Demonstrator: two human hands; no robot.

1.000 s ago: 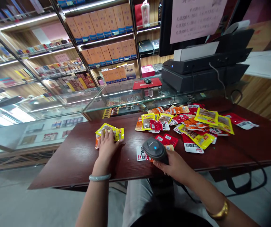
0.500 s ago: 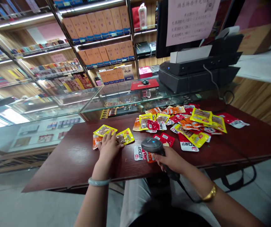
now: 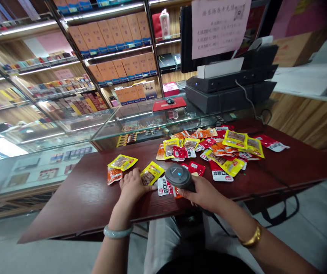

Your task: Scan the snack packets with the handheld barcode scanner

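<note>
Right hand (image 3: 205, 194) clenched around the barcode scanner (image 3: 179, 177), head aimed at the red-white packet (image 3: 163, 187) near the surface (image 3: 89, 198) edge. Left hand (image 3: 133, 186) flat, grip released, fingertips touching the yellow packet (image 3: 151, 173). Beyond: another yellow packet (image 3: 123, 162), an orange packet (image 3: 114, 175), then the packet pile (image 3: 220, 150). Packets look light, soft and slick; probably best pinched by a sealed edge.

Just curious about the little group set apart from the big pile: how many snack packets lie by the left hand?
3: a yellow packet farthest from the person, an orange packet at its left, and a second yellow packet touching the left hand. None seems hidden beneath.
</note>
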